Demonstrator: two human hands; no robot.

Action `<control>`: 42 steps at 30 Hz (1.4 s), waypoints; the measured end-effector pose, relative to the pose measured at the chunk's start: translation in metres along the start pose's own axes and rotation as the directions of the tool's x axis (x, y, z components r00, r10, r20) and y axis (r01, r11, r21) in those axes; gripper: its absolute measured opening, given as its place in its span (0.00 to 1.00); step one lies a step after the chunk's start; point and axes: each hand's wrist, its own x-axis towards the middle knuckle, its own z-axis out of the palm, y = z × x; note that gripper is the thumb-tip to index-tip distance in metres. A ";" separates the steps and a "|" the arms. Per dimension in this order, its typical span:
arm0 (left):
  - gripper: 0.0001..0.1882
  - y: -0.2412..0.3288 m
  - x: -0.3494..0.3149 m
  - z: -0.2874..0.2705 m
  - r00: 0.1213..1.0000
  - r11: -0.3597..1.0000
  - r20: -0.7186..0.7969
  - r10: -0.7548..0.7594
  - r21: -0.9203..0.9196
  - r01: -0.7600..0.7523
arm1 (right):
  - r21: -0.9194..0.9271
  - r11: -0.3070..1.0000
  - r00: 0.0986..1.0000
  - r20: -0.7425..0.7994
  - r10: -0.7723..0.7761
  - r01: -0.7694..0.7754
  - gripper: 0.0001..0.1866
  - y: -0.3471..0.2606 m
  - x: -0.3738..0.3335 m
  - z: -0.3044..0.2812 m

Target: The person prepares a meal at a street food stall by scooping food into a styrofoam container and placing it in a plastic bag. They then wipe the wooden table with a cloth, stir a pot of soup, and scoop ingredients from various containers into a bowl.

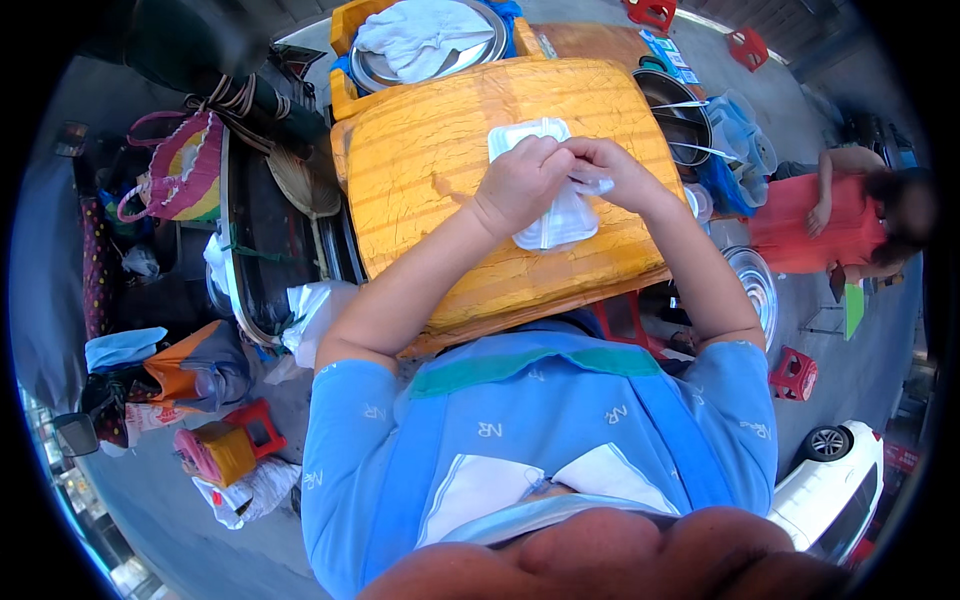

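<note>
Both my hands are closed and meet over a pale, see-through plastic takeaway box (558, 225). The box lies on a table covered in creased yellow tape (430, 190); my hands hide its middle. My left hand (522, 182) has curled fingers touching those of my right hand, and what is in them is hidden. A thin, crumpled piece of clear plastic (594, 186) shows under the fingers of my right hand (615, 172), which pinches it. Beyond my left hand, the far part of the box has a white rounded rim.
Past the table's far edge, a white cloth (420, 40) lies on a round metal tray. A dark divided pot (672, 105) with ladles stands right, near a person in red (815, 225). Left are a pink-and-yellow woven basket (185, 165) and a red stool (258, 428).
</note>
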 end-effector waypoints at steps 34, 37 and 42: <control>0.10 0.161 -0.444 -0.259 0.428 0.467 -0.392 -0.814 -0.005 0.884 | 0.596 0.630 0.847 0.177 0.501 -0.498 0.19 0.032 0.024 0.498; 0.10 0.162 -0.464 -0.273 0.391 0.446 -0.408 -0.825 -0.045 0.894 | 0.630 0.662 0.887 0.097 0.452 -0.406 0.19 0.047 0.016 0.499; 0.11 0.136 -0.464 -0.286 0.429 0.497 -0.330 -0.841 -0.157 0.854 | 0.597 0.608 0.818 0.150 0.556 -0.523 0.13 0.007 0.008 0.496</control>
